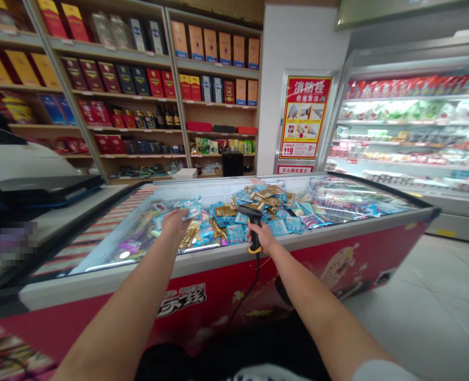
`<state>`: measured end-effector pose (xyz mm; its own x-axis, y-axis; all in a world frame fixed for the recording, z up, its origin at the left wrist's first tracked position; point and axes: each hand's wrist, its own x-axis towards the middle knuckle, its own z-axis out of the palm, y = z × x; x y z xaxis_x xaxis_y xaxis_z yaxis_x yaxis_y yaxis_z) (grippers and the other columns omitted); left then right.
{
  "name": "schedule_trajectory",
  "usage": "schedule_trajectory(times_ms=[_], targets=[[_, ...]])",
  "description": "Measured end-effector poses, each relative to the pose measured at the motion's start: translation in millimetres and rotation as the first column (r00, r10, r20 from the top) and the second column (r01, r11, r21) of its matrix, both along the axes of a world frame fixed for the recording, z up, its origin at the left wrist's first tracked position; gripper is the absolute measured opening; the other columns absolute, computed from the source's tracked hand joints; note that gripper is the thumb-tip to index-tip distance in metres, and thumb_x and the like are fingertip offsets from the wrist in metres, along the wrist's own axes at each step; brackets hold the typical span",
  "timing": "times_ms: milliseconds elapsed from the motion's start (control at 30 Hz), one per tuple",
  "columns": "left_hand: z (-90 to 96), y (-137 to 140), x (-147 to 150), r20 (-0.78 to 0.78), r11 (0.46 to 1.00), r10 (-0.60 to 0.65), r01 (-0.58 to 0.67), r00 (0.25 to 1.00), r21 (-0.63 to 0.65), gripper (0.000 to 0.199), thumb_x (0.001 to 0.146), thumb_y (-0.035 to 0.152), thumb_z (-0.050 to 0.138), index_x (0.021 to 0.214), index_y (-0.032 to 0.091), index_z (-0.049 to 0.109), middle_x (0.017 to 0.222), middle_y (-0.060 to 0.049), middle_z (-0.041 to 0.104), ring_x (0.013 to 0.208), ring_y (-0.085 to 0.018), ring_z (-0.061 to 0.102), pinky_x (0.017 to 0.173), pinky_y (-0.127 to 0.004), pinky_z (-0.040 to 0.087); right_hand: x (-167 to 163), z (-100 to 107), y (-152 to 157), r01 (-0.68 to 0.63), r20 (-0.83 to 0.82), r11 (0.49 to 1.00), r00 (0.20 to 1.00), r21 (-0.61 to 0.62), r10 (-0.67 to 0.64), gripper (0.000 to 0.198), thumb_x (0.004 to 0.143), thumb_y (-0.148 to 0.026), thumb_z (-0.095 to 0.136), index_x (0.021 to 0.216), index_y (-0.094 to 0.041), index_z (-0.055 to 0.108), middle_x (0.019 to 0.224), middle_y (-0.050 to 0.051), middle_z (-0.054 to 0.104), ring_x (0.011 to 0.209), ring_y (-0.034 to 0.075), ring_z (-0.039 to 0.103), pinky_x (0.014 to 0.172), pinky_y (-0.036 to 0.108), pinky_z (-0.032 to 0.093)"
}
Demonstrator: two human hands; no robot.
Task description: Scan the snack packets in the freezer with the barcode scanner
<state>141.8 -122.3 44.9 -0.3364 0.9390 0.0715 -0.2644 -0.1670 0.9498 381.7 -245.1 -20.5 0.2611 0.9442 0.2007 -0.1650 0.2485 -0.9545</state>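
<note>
Bare forearms (129, 286) extend, right hand (263, 238) gripping a scanner (254, 216), left hand (173, 225) holding a blue packet (191, 204)

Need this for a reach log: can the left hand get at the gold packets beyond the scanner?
Probably yes: left of the scanner, which the right hand holds, the left hand seems to have a free way over blue packets to the gold packets.

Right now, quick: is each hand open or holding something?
Left hand: at a light-blue packet; whether closed on it cannot be told.
Right hand: closed, holding a black-and-yellow barcode scanner.
</note>
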Motion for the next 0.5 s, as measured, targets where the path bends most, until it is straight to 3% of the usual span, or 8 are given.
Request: schedule_trajectory(times_ms=[100,200,367,500], targets=[[-19.7,-13,44,0.008,0.994,-0.106,0.106,0.994,-0.007,0.036,0.061,0.01,0.063,0.094,0.022,0.051,0.064,0.005,0.052,0.054,-0.01,0.056,0.053,-0.025,0.049,1,-1,1,0.0,0.01,1.0,1.0,-0.009,0.0,0.027,0.068,-0.041,0.063,0.075,-0.017,0.053,0.052,-0.003,0.059,0.037,0.011,0.052,0.037,0.021,0.039],[-40.9,-23,71,-0.213,0.985,-0.132,0.152,0.968,0.082,0.027,0.067,0.021,0.06,0.093,0.02,0.054,0.06,0.006,0.047,0.052,-0.009,0.052,0.052,-0.022,0.045,3,-2,1,-0.033,0.027,0.999,0.999,-0.01,0.033,0.026,0.068,-0.04,0.063,0.076,-0.017,0.053,0.054,-0.003,0.059,0.038,0.01,0.052,0.037,0.021,0.041],[-65.8,-29,80,-0.319,0.984,-0.093,0.137,0.943,0.117,0.017,0.067,0.028,0.06,0.08,0.019,0.057,0.058,0.005,0.048,0.057,-0.013,0.052,0.053,-0.024,0.043,6,2,-2,-0.155,0.106,0.986,0.981,-0.057,0.16,0.024,0.068,-0.038,0.064,0.072,-0.017,0.054,0.054,-0.002,0.059,0.037,0.01,0.052,0.036,0.02,0.04],[-72.9,-27,79,-0.356,0.987,-0.051,0.102,0.933,0.127,0.018,0.07,0.029,0.055,0.085,0.02,0.057,0.069,0.001,0.056,0.065,-0.015,0.056,0.06,-0.025,0.045,8,5,-3,-0.187,0.137,0.979,0.971,-0.084,0.197,0.023,0.067,-0.037,0.064,0.069,-0.017,0.054,0.051,-0.002,0.059,0.037,0.011,0.052,0.036,0.02,0.04]])
